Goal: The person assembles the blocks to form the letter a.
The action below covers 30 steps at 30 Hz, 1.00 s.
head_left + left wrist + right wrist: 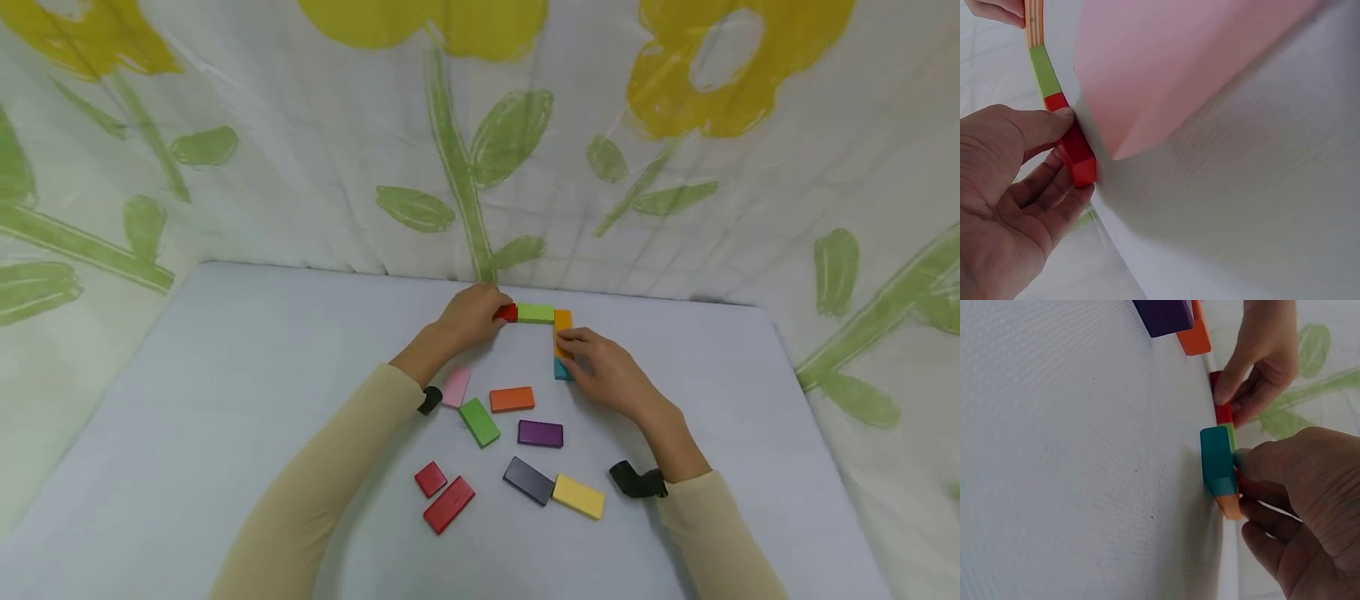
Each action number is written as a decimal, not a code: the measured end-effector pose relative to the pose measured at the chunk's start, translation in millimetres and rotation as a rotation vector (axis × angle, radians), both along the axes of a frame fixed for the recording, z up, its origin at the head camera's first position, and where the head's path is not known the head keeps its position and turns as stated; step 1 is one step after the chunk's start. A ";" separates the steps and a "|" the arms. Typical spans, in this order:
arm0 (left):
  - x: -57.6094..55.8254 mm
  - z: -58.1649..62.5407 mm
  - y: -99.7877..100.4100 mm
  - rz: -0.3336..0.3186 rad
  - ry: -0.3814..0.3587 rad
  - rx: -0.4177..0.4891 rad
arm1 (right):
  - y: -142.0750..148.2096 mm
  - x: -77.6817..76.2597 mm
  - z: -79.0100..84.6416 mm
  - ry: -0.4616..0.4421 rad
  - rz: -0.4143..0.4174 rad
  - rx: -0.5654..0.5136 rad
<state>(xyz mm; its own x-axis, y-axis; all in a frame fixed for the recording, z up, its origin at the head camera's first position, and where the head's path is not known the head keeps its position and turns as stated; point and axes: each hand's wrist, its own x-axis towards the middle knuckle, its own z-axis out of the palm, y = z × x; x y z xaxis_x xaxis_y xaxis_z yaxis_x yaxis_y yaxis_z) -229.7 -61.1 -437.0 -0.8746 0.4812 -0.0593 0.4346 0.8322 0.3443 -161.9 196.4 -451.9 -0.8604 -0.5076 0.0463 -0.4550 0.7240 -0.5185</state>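
Observation:
My left hand (472, 318) pinches a red block (1075, 142), thumb on one side and fingertips round its end. The red block's other end meets a lime green block (536, 313). An orange block (563, 322) runs toward me from the green block's right end. Behind it in that line, nearer to me, is a teal block (1216, 453). My right hand (606, 370) reaches over these two from the right, with extended fingers touching the orange block and the thumb at the teal one. In the left wrist view, a large pink block (1166, 56) fills the upper middle.
Nearer to me lie loose blocks: orange (512, 399), green (479, 422), purple (540, 433), dark grey (528, 481), yellow (578, 497) and two red, one small (431, 479) and one longer (449, 505). A flower-printed curtain (300, 167) hangs behind the white table (225, 350).

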 end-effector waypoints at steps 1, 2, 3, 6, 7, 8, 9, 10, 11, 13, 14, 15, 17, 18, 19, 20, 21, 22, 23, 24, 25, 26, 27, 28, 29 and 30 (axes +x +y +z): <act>-0.8 0.4 0.1 0.006 0.000 -0.002 | 0.1 -1.3 0.9 0.003 0.004 -0.001; -1.5 0.9 0.0 0.012 -0.001 -0.005 | 0.1 -2.7 1.5 0.004 0.009 -0.001; -2.0 2.0 -0.2 0.016 -0.005 -0.006 | -0.1 -3.8 1.6 0.005 0.010 0.000; -3.0 3.9 0.1 0.010 0.002 -0.012 | -0.4 -4.9 2.4 0.005 0.007 0.003; -3.4 4.1 0.3 0.005 0.002 -0.012 | -0.4 -5.1 2.4 0.004 0.004 0.003; -3.7 4.4 0.4 0.002 0.004 -0.014 | -0.4 -5.3 2.3 0.001 0.001 0.002; -4.0 4.8 0.5 -0.001 0.002 -0.013 | -0.3 -5.3 2.2 -0.001 -0.001 0.000; -4.2 5.2 0.5 -0.003 0.001 -0.016 | -0.3 -5.3 1.9 -0.004 -0.003 -0.002; -4.3 5.4 0.3 -0.003 -0.004 -0.017 | -0.4 -5.4 1.5 -0.007 -0.002 -0.003; -4.3 5.8 -0.7 -0.003 -0.015 -0.020 | -0.8 -5.6 1.2 -0.013 0.002 -0.007; -4.1 6.0 -1.3 -0.003 -0.020 -0.021 | -1.0 -5.9 0.7 -0.014 0.003 -0.008; -3.9 6.3 -2.0 -0.002 -0.028 -0.022 | -1.2 -6.1 0.6 -0.013 0.005 -0.010; -3.4 6.3 -3.9 -0.002 -0.030 -0.037 | -1.6 -6.8 1.1 -0.009 0.006 -0.012; -2.9 6.6 -4.7 -0.002 -0.031 -0.042 | -1.6 -7.1 1.5 -0.006 0.006 -0.013; -2.3 7.0 -5.5 -0.001 -0.030 -0.047 | -1.4 -7.6 1.6 -0.002 0.007 -0.014; -1.6 7.4 -6.2 0.000 -0.029 -0.050 | -1.2 -8.1 1.8 -0.005 0.004 -0.016; -0.7 8.1 -7.0 0.000 -0.029 -0.051 | -0.8 -8.3 2.3 -0.006 0.003 -0.020; 0.4 8.9 -7.7 0.001 -0.028 -0.052 | -0.2 -8.4 2.3 -0.009 0.001 -0.024; 1.8 9.6 -8.6 0.000 -0.026 -0.049 | 0.6 -8.4 2.0 -0.015 -0.001 -0.028; 3.4 10.4 -9.6 0.000 -0.026 -0.046 | 1.5 -8.3 1.5 -0.021 -0.003 -0.033; 5.4 11.3 -10.9 0.002 -0.024 -0.046 | 2.6 -8.2 0.9 -0.028 -0.007 -0.038; 7.6 12.3 -12.5 0.005 -0.021 -0.040 | 3.6 -7.9 0.3 -0.033 -0.010 -0.046; 10.2 13.0 -14.3 0.009 -0.019 -0.036 | 4.6 -7.4 -0.3 -0.036 -0.013 -0.054; 13.0 13.6 -16.3 0.012 -0.018 -0.033 | 5.7 -6.8 -1.1 -0.041 -0.015 -0.061; 16.1 14.0 -18.7 0.016 -0.016 -0.031 | 6.7 -6.1 -1.9 -0.044 -0.016 -0.067; 19.4 14.5 -21.0 0.020 -0.016 -0.029 | 7.5 -5.6 -2.6 -0.045 -0.013 -0.073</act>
<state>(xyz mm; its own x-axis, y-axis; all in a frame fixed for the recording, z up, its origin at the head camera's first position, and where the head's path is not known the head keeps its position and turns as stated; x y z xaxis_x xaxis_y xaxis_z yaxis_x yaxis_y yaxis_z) -210.4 -82.1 -422.5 -0.8829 0.4613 -0.0875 0.4121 0.8506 0.3264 -167.4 203.9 -454.4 -0.8687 -0.4933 0.0438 -0.4209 0.6889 -0.5902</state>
